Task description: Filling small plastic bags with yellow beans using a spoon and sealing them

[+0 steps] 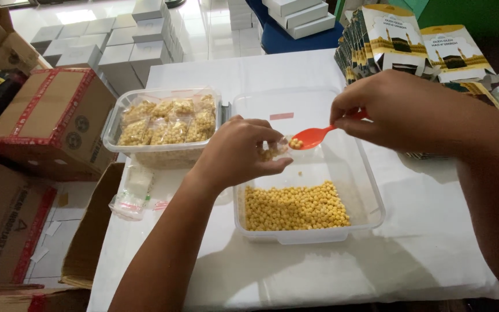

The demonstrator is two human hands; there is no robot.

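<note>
Showing two hands at work over one clear rectangular plastic tub [371, 190] on the white-covered bench [411, 254]. The right hand [399, 110] has its grip closed on one orange plastic spoon [313, 137], whose bowl carries a few yellow round pellets. The left hand [238, 153] pinches one small clear plastic bag [272, 151], partly filled, just beside the spoon's bowl; most of the bag is hidden by the fingers. One loose heap of yellow pellets [295, 206] lies in the tub's near end. A second clear tub [111, 136], to the left and touching the first, holds several filled bags; their exact count cannot be told. Around these: one stack of printed cardboard sleeves [399, 37], brown cartons [47, 115], white boxes [116, 43], and empty bags [131, 199] at the bench's left edge.
</note>
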